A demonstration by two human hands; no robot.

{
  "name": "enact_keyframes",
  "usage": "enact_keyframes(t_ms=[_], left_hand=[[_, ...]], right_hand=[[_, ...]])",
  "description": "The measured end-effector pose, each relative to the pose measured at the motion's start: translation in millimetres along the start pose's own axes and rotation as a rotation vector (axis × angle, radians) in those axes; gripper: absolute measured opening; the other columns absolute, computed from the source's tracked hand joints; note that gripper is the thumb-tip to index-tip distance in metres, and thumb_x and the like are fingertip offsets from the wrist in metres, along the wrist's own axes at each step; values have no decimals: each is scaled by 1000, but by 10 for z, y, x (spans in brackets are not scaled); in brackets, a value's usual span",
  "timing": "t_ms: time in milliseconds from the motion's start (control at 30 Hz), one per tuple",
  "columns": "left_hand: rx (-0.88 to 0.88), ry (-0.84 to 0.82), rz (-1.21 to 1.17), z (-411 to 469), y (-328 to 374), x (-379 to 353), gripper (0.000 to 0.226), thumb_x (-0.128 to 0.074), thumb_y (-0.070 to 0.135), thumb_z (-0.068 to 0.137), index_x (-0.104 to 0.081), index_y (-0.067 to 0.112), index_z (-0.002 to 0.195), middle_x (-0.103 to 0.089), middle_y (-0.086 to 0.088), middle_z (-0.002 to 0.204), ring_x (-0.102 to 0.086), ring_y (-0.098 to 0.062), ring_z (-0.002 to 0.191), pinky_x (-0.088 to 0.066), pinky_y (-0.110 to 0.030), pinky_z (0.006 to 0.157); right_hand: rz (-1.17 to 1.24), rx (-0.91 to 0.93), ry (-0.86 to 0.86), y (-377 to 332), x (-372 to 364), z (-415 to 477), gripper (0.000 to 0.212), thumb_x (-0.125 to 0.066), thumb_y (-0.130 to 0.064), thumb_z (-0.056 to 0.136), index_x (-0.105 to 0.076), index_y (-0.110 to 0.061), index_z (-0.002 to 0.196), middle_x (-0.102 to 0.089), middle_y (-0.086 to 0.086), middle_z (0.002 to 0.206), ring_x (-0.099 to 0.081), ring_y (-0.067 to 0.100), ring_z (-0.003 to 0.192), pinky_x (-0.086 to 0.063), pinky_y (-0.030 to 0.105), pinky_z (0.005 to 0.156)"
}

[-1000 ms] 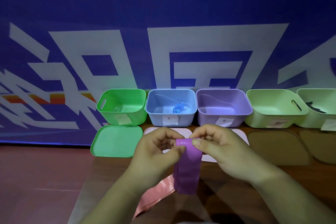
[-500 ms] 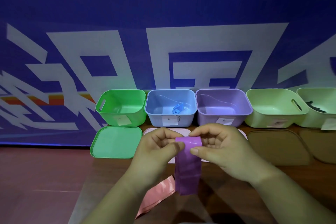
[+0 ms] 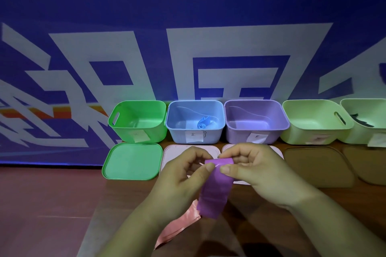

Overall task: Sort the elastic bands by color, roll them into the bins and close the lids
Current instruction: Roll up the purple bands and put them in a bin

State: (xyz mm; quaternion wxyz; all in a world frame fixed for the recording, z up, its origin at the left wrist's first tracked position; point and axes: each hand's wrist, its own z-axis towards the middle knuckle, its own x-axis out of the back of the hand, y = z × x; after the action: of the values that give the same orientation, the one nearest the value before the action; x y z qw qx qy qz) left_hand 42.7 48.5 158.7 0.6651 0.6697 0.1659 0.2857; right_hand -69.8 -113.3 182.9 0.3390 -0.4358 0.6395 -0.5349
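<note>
I see my left hand [image 3: 181,177] and right hand [image 3: 257,171] pinching the purple band [image 3: 216,192] at its rolled top edge. Its long axis hangs straight down toward me, and the purple bin [image 3: 236,135] sits just beyond, lidless.

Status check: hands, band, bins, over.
Left hand and right hand pinch purple band, top end rolled. Purple bin open, empty. Nothing blocks it.

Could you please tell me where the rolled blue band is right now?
In the head view, the blue band lies inside the blue bin, second from the left in the row, between the green bin and the purple bin.
</note>
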Motion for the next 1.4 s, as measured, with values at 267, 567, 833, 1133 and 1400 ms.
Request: enact_keyframes(t_ms=[267,567,833,1133,1400], left_hand=[[37,17,-381,13,-49,-47,27,-78,12,71,-68,10,95,-62,-22,84,-53,-30,78,-42,-47,75],[16,59,-406,53,-36,-60,23,-78,7,67,-71,12,88,-61,-21,82,-53,-30,78,-44,-45,75],[96,176,-361,84,87,-83,20,-71,-18,75,-68,-1,84,-71,-7,70,-64,-14,65,-54,-22,60],[266,207,-512,144,92,-98,15,-71,4,63,-74,17,71,-67,-10,70,-58,-19,58,-51,-26,55],[115,102,-370,82,88,-64,18,-69,3,73,-67,8,91,-66,-5,78,-60,-15,69,-51,-25,64]], right_hand=[[75,-62,-35,38,15,18,16,-71,-2,84,-71,-11,98,-76,13,95,-73,25,87,-56,43,88],[91,-63,-82,62,18,33,14,-68,-9,87,-70,-9,101,-76,15,93,-70,18,81,-54,26,70],[46,4,-15,47,8,6,21,-80,-14,77,-74,-22,95,-76,7,93,-73,25,85,-57,39,84],[-10,80,-16,23,-4,-19,35,-78,3,78,-73,-26,97,-74,4,100,-73,23,83,-59,40,80],[91,45,17,20,-22,-2,26,-78,-2,71,-74,-20,90,-75,13,90,-70,25,78,-57,40,79]])
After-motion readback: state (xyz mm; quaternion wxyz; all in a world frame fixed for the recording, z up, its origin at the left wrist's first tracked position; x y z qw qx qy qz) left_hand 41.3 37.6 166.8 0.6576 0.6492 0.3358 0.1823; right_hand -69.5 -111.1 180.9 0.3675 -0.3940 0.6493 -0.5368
